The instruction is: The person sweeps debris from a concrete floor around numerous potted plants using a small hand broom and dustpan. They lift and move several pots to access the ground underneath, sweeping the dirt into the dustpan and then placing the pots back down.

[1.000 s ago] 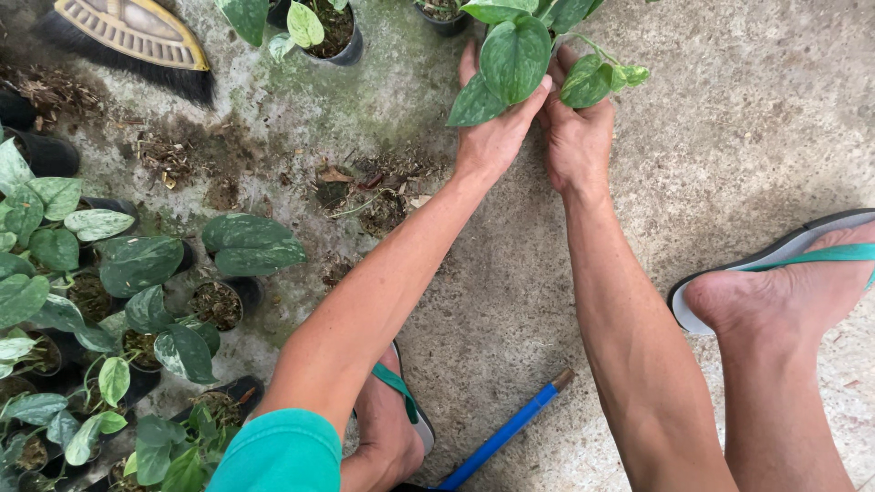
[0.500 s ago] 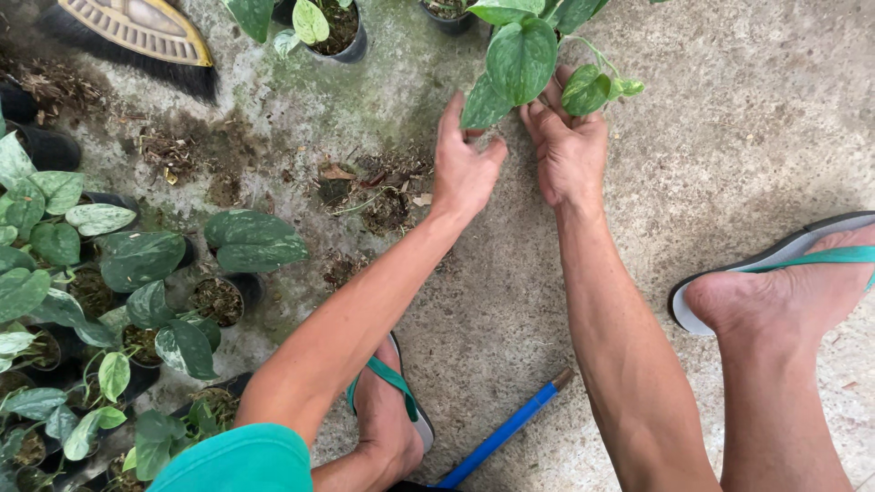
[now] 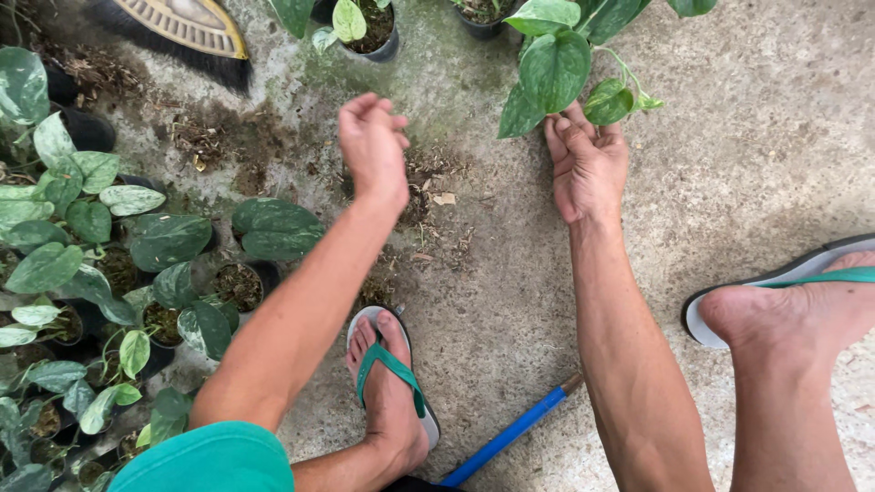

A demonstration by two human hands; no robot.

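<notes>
My right hand (image 3: 588,164) rests against the base of the leafy plant (image 3: 556,68) near the top of the view, fingers extended under its lowest leaves; I cannot tell whether they pinch a stem. My left hand (image 3: 372,141) hangs loosely curled and empty over the concrete floor (image 3: 729,164), above scattered soil (image 3: 428,182). I judge the plant light but fragile: soft variegated leaves on thin, bendy stalks that would tear if pulled. I would take hold low, at the stem base or root ball, never by a leaf. More potted plants (image 3: 109,273) crowd the left; a blue handle (image 3: 506,437) lies by my sandal (image 3: 392,374)
</notes>
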